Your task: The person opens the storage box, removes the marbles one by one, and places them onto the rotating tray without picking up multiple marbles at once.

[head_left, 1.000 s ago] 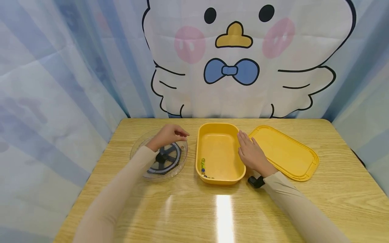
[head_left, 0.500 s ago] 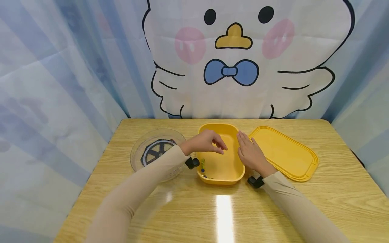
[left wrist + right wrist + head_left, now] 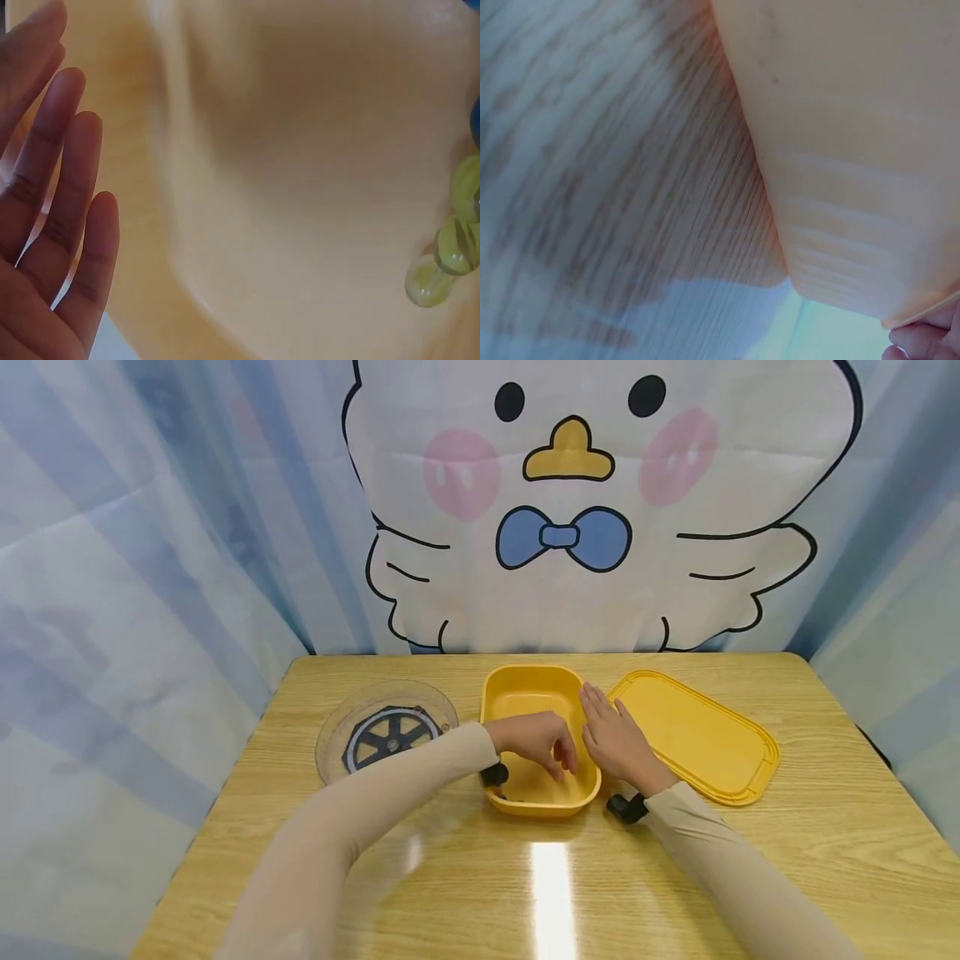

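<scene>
My left hand (image 3: 536,742) is over the yellow box (image 3: 525,680), fingers bent loosely downward. Nothing shows between those fingers in the left wrist view. Several glass marbles (image 3: 456,244), yellow-green and blue, lie along one side of the box floor; my left wrist hides most of them from the head view. My right hand (image 3: 618,739) rests against the box's right rim, its fingers straight and side by side. In the right wrist view its fingertips (image 3: 922,341) touch the rim beside the box's outer wall (image 3: 840,135).
To the left stands a clear round dish (image 3: 330,735) with a black-and-grey wheel pattern (image 3: 393,735) and small brown balls by its edge; my left forearm covers part of it. A flat yellow lid (image 3: 697,735) lies right of the box. Curtains (image 3: 562,610) hang behind the table.
From above the clear dish, my left hand has moved right, over the yellow box, and its fingers now point further down. My right hand stays at the rim.
</scene>
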Action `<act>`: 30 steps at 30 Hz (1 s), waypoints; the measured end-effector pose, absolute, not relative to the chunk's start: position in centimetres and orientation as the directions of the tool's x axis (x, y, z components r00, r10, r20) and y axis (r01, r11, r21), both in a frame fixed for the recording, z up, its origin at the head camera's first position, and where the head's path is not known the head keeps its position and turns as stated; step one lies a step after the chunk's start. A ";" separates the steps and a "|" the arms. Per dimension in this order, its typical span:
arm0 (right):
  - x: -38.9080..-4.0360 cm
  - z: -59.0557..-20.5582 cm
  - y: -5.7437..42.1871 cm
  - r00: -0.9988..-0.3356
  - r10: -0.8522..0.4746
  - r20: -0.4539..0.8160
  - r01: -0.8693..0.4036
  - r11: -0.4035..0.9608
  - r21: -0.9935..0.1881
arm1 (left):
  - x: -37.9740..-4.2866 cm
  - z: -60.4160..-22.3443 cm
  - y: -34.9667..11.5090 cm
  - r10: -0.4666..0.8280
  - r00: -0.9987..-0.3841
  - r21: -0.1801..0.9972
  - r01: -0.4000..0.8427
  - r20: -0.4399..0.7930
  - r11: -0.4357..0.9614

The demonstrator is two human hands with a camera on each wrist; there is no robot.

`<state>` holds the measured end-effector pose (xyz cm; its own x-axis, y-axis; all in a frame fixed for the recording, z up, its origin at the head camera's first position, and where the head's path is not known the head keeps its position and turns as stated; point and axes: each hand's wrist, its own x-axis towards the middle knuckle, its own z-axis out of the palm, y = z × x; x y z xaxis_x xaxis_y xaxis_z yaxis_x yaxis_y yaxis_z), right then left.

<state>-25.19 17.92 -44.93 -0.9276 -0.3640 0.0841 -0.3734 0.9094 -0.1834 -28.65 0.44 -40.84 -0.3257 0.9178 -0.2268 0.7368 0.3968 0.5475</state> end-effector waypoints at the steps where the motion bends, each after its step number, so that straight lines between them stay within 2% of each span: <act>1: -25.2 -44.9 17.9 -0.927 -0.364 0.085 -0.374 0.909 -0.182 | -28.6 -40.9 0.6 0.918 -0.317 0.547 0.737 -0.239 0.397; 10: -25.3 -44.8 18.0 -0.919 -0.381 0.097 -0.393 0.901 -0.182 | -28.1 -42.3 2.1 0.906 -0.260 0.539 0.736 -0.333 0.410; 15: -25.4 -44.9 18.1 -0.917 -0.384 0.105 -0.397 0.898 -0.189 | -27.7 -43.0 2.6 0.910 -0.218 0.544 0.743 -0.354 0.390; 30: -25.3 -44.9 18.0 -0.916 -0.385 0.116 -0.400 0.900 -0.172 | -27.7 -44.4 2.8 0.914 -0.164 0.473 0.814 -0.370 0.338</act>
<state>-25.30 18.00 -44.89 -0.9158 -0.3846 0.1159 -0.3998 0.9004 -0.1715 -27.70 2.84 -44.35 -0.1644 0.9143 -0.3703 0.8138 0.3378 0.4729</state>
